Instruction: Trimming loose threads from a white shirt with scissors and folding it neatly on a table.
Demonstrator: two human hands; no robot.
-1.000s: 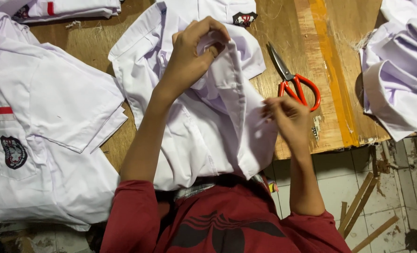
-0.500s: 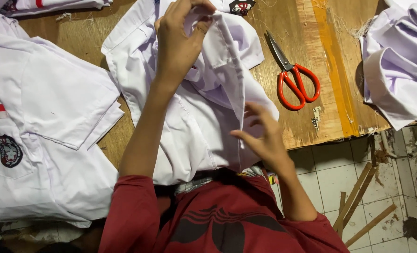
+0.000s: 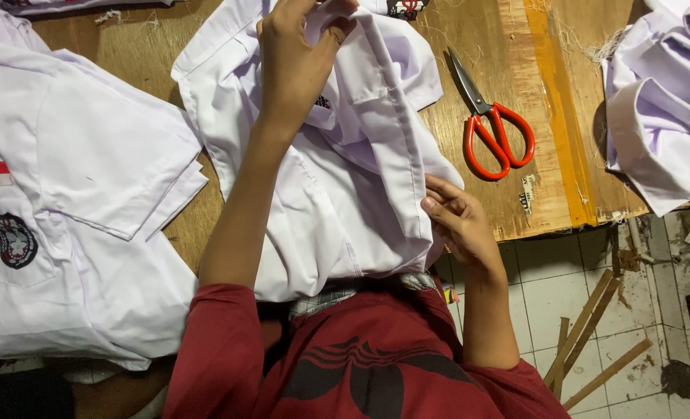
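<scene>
White shirt (image 3: 345, 194) pinched by left hand (image 3: 298, 62), right hand (image 3: 457, 221) at placket.

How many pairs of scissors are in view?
1: the red-handled scissors lie on the wooden table, right of the white shirt held by both hands. Others may be hidden under the garments.

My left hand (image 3: 294, 58) is partly cut off at the top edge, so I can't see all my fingertips. Right hand (image 3: 457, 221) has its fingertips tucked under the shirt (image 3: 345, 194) fold, hidden. The badge (image 3: 405, 8) up top is chopped by the edge. The shirt pile (image 3: 663, 101) runs off the right side. Small label (image 3: 528, 194) by the scissors (image 3: 488, 124) is too tiny to make out.
</scene>
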